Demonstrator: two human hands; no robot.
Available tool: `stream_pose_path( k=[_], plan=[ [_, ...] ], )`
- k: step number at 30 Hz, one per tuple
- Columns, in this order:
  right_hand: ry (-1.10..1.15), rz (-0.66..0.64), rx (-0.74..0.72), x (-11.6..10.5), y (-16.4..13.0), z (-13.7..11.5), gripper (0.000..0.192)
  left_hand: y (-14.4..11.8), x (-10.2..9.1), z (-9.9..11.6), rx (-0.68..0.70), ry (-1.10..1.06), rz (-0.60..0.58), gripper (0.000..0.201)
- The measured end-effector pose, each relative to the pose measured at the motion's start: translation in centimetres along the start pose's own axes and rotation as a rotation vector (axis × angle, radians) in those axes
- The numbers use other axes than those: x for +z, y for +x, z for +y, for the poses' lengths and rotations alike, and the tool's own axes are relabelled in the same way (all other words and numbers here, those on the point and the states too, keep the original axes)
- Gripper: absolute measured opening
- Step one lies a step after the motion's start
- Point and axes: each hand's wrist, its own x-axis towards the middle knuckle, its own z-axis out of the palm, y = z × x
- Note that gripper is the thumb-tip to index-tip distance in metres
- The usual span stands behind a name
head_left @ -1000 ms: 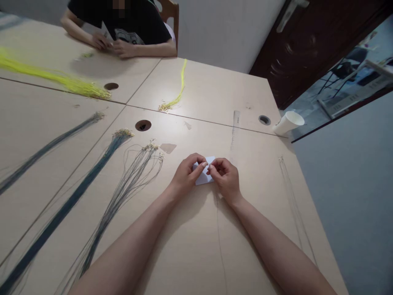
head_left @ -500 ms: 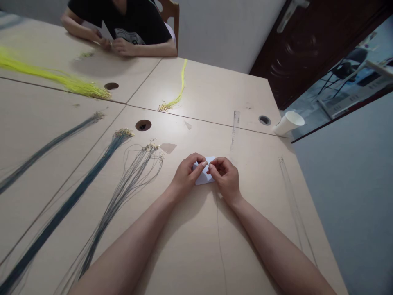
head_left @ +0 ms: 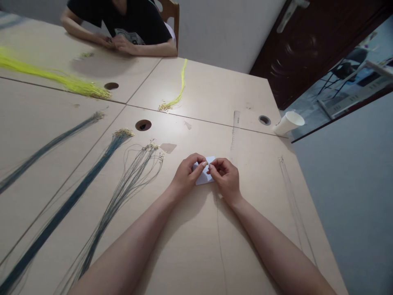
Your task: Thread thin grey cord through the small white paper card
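My left hand and my right hand meet over a small white card on the table. Thumb and forefinger of each hand are pinched, the tips almost touching. Something tiny sits between them, too small to name. A thin grey cord runs from under my right hand down the table toward me. Left of my hands lies a loose bundle of grey cords with small gold-coloured ends.
Teal cord bundles and yellow cords lie to the left, a smaller yellow bunch farther back. Beyond my hands is a clear ruler; a white cup stands near the right edge. A person sits opposite.
My hands hold nearly the same pose over the card. Across the table, the other person's hands have shifted slightly and lowered.
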Motion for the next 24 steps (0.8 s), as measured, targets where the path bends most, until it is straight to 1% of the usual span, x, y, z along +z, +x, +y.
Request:
stream_pose_path(
  k=[15,24],
  plan=[
    [-0.06,-0.001,-0.003,-0.06,-0.05,-0.22,0.003,-0.06,0.01,0.05,-0.006,0.005,-0.01,0.02],
    [-0.037,-0.023,0.005,-0.2,-0.04,-0.51,0.003,-0.05,-0.02,-0.14,0.014,0.013,-0.012,0.019]
  ],
)
